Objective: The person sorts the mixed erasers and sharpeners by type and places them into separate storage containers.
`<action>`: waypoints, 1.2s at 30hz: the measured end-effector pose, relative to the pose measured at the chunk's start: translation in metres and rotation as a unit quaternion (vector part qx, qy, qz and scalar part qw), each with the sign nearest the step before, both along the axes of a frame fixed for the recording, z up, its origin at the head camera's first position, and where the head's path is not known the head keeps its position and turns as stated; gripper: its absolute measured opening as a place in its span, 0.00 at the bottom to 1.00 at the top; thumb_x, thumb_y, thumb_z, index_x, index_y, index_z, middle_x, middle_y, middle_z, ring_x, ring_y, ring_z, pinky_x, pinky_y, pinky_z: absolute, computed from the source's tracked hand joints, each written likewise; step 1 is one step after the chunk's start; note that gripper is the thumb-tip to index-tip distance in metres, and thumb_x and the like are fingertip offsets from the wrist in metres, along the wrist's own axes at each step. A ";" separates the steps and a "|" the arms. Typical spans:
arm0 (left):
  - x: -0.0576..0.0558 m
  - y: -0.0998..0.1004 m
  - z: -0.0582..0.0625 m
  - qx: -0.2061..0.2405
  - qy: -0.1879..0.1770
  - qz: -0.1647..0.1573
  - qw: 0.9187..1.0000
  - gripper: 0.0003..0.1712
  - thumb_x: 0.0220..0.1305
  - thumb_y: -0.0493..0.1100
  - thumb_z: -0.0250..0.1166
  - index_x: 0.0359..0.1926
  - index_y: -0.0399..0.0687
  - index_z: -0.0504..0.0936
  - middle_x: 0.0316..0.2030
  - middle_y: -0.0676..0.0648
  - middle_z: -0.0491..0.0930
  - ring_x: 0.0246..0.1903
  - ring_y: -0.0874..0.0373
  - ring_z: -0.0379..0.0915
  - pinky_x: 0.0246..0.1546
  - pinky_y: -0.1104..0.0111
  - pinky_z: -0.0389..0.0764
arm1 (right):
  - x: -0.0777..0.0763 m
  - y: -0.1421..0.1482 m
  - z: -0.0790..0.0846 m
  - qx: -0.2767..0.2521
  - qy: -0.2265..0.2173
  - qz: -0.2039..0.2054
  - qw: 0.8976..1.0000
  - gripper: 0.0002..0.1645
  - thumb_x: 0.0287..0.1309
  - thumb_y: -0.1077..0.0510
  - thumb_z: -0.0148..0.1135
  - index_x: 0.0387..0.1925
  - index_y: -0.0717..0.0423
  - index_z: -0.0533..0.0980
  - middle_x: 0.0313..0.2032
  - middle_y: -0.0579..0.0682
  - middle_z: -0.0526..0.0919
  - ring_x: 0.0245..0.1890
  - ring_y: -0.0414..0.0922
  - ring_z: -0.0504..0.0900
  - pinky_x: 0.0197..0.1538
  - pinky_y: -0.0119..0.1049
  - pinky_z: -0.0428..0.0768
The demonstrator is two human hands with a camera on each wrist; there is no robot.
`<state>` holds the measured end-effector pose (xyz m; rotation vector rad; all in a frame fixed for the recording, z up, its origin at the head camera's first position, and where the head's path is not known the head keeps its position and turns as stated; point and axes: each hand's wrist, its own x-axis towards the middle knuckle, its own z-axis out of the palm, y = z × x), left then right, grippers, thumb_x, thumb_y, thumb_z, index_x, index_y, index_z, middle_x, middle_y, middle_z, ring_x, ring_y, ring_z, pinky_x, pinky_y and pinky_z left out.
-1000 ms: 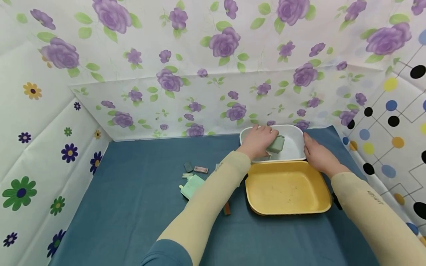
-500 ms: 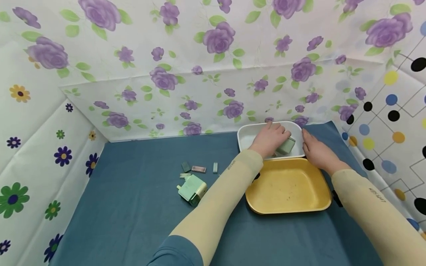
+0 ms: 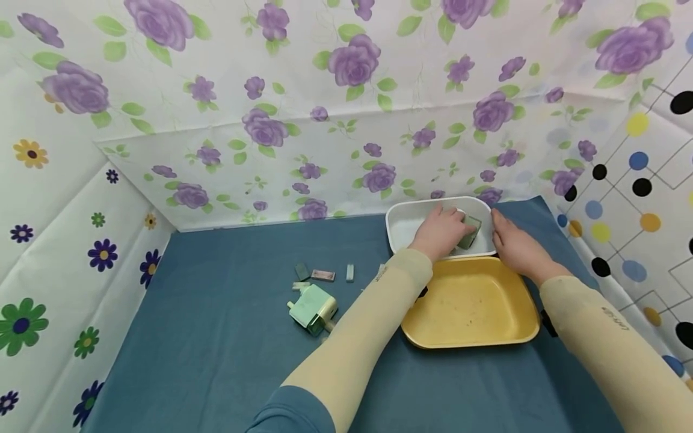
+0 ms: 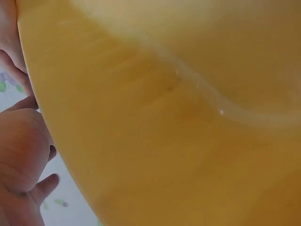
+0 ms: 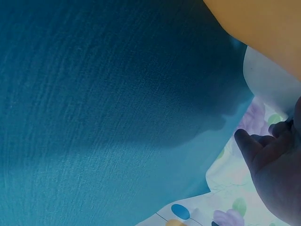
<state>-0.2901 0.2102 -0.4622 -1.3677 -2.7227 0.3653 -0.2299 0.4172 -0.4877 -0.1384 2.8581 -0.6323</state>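
My left hand (image 3: 441,233) reaches into a white basin (image 3: 403,210) at the back right. Its fingers grip a small grey-green box (image 3: 470,233), which sits tilted near the basin's right side, partly hidden by the hand. Against the basin's right rim rests my right hand (image 3: 521,248), fingers extended along the outside. In the left wrist view, part of a hand (image 4: 21,155) shows beyond a broad yellow surface. The right wrist view catches my right hand (image 5: 277,165) at its edge, beside the white basin wall.
Directly in front of the white basin stands a yellow tray (image 3: 471,307). Left of my forearm lies a mint-green pencil sharpener (image 3: 314,307) with several small blocks, including a pink one (image 3: 323,275). Patterned sheets (image 3: 260,174) border the blue cloth (image 3: 216,337).
My left hand has moved rightward within the white basin, carrying the grey-green box toward its right side, where it has turned. The right hand stays at the rim. The head view has shifted slightly.
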 end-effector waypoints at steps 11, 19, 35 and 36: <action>0.001 -0.009 0.006 0.029 -0.091 -0.025 0.995 0.29 0.82 0.42 0.63 0.75 0.76 0.76 0.71 0.67 0.74 0.79 0.62 0.57 0.82 0.58 0.51 | 0.003 0.002 -0.003 -0.005 0.003 -0.001 1.000 0.40 0.88 0.53 0.33 0.84 0.67 0.31 0.82 0.73 0.39 0.80 0.74 0.44 0.77 0.72 0.49; 0.012 -0.003 0.000 0.015 -0.067 0.019 0.997 0.24 0.81 0.51 0.61 0.72 0.78 0.78 0.67 0.56 0.80 0.73 0.51 0.67 0.77 0.52 0.63 | 0.008 0.000 -0.010 -0.005 0.007 -0.006 1.000 0.40 0.88 0.52 0.33 0.84 0.67 0.32 0.82 0.73 0.40 0.80 0.74 0.45 0.77 0.71 0.50; 0.012 0.002 0.002 0.062 -0.118 0.099 0.986 0.30 0.75 0.71 0.61 0.72 0.75 0.78 0.61 0.60 0.84 0.65 0.57 0.75 0.71 0.47 0.69 | 0.002 0.002 -0.008 0.009 0.029 0.008 0.999 0.40 0.88 0.53 0.35 0.84 0.69 0.35 0.82 0.73 0.43 0.79 0.75 0.47 0.76 0.72 0.53; 0.011 0.001 0.003 0.062 -0.124 0.096 0.986 0.30 0.75 0.69 0.61 0.74 0.75 0.77 0.64 0.60 0.82 0.68 0.57 0.72 0.72 0.47 0.68 | 0.002 0.002 -0.007 0.008 0.031 0.009 0.999 0.40 0.88 0.53 0.35 0.84 0.70 0.35 0.82 0.73 0.43 0.79 0.75 0.47 0.76 0.72 0.53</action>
